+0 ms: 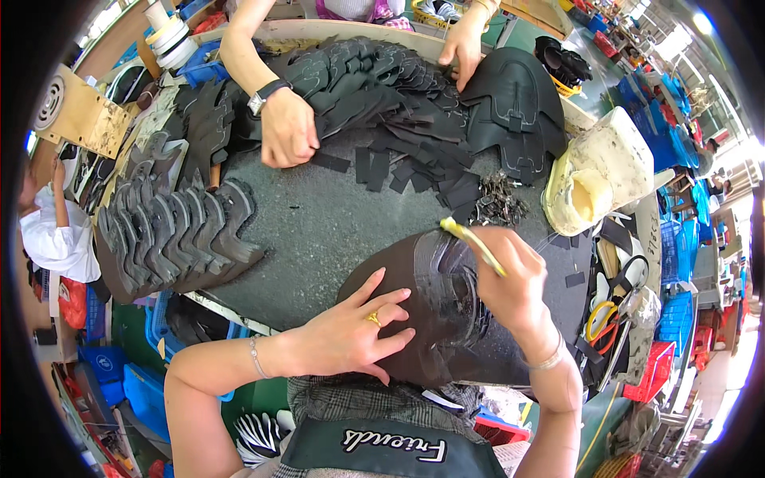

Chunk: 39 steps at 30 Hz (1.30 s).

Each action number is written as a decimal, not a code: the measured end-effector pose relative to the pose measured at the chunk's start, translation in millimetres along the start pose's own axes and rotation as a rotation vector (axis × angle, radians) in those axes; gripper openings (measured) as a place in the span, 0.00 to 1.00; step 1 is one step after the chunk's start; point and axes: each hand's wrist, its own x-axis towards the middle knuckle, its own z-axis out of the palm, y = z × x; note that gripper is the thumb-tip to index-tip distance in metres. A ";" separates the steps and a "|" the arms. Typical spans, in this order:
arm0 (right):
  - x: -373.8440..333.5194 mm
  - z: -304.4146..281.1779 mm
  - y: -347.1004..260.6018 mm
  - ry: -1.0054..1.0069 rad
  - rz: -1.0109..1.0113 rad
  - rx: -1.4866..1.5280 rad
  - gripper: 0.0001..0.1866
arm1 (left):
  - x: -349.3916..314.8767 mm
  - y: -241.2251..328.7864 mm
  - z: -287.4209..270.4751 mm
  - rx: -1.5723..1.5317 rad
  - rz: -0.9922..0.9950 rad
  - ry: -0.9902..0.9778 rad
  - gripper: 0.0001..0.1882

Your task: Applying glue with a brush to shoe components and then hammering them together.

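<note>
Apparently thin dark panels [378,275]: left of and nearer than the cream pot [613,163]; likely light, bendy, perhaps tacky on the glossy band [431,275]; hold by the matte edge [356,280].
Left hand [355,333]: fingers spread on panels, gripping nothing.
Right hand [514,279]: fingers closed around yellow stick [488,260].

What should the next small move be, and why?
Perhaps draw the yellow stick nearer across the dark pieces: the right hand holds it with one end by their far edge, while the left hand lies spread on them.

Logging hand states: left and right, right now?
Left hand: open, fingers spread over the dark pieces.
Right hand: closed, holding a slim yellow tool.
</note>
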 end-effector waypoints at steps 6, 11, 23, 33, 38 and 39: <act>-45.3 -35.1 23.8 -0.190 0.121 0.459 0.11 | 0.2 2.2 -3.1 0.007 0.003 -0.034 0.37; -105.8 -65.6 -0.1 -0.159 0.358 0.537 0.08 | 1.7 3.8 -3.5 -0.009 0.003 0.059 0.34; -62.4 -57.2 0.7 0.364 0.288 0.585 0.04 | 17.9 -4.3 -13.2 -0.437 -0.610 0.408 0.09; -80.5 -45.5 -1.4 0.069 0.195 0.461 0.06 | 9.3 -15.5 -12.9 -0.596 -0.717 0.430 0.14; -72.4 -33.9 -17.6 0.030 0.460 0.287 0.05 | -29.4 8.7 -6.7 -0.511 -0.519 0.673 0.12; -75.8 -34.8 -18.3 0.053 0.466 0.247 0.05 | -37.1 11.8 -17.6 -0.510 -0.411 0.761 0.13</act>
